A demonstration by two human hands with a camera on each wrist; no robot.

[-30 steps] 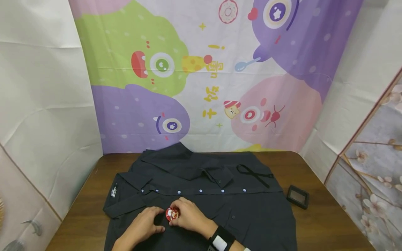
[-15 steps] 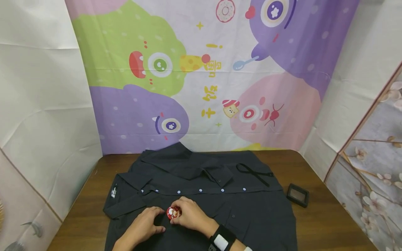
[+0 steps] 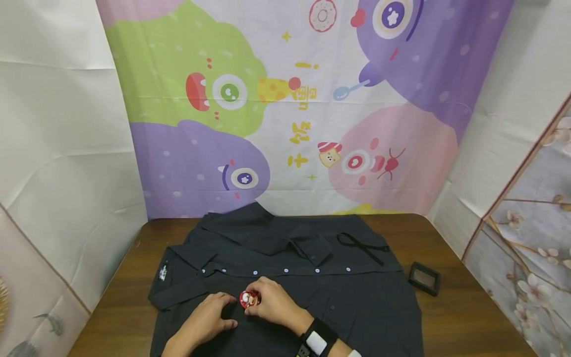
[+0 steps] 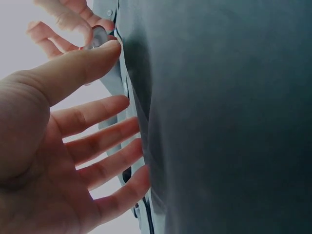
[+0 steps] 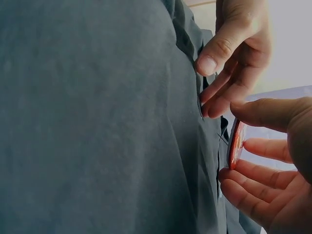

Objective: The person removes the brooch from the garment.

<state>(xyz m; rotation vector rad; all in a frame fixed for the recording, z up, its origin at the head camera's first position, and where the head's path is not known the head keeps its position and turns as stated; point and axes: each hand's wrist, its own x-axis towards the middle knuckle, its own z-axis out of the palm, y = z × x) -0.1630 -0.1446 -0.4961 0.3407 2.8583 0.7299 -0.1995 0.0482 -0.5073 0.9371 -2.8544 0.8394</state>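
Left fingers crowd red badge at left, right fingers at right; open passage over shirt beyond.

The round badge is red, printed with white and brown. The shirt is plain charcoal, its row of buttons pale bluish-white. The cord is black; the case at right, black around a brownish-grey window. The surface shows brown wood grain. The far cloth carries green, purple and pink one-eyed monsters on white.
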